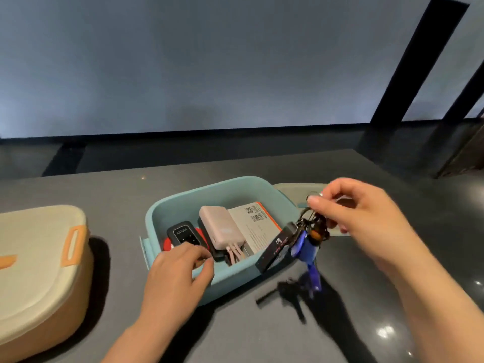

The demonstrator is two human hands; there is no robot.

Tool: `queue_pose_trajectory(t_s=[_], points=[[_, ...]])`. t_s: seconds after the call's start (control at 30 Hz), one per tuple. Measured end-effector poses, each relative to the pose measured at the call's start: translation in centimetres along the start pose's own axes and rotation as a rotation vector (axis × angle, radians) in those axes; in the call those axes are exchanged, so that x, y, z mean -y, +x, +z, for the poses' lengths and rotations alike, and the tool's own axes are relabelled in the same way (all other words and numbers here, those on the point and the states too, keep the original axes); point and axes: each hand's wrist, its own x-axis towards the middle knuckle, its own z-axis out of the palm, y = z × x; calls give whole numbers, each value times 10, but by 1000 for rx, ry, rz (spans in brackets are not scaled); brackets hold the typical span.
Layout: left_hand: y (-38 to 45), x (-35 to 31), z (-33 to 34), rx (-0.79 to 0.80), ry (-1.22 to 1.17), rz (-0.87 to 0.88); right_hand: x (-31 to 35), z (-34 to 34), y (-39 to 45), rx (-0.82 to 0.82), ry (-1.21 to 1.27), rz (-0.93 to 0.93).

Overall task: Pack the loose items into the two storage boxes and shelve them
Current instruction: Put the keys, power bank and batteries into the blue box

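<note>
Keychain bunch (301, 244) dangling lengthwise downward, ring pinched in right hand (361, 213) fingers (318, 203).

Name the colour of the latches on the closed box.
Orange latches, on the closed box; head view.

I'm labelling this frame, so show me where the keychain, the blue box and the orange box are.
keychain (305, 243): head view, on the blue tag.
blue box (237, 280): head view, on its near wall.
orange box (52, 326): head view, on its orange side wall.

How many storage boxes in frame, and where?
2. The orange box, lid on, sits at the table's left edge. The teal box, open, sits at centre with the left hand at its near rim. More may lie out of view.
</note>
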Motion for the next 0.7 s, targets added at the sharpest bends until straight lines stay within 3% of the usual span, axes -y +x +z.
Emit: queue_pose_trajectory(t_s=[0.2,0.37,0.5,0.7], points=[[-10,17,-11,-92,-34,-26,47,58,31,130,149,-122],[-20,30,-14,-166,-161,-95,10,127,31,208,118,18],[-23,33,-15,-202,-236,-161,-26,165,20,300,-4,141],[-24,29,-15,-175,-156,-148,-41,170,8,379,-273,122]])
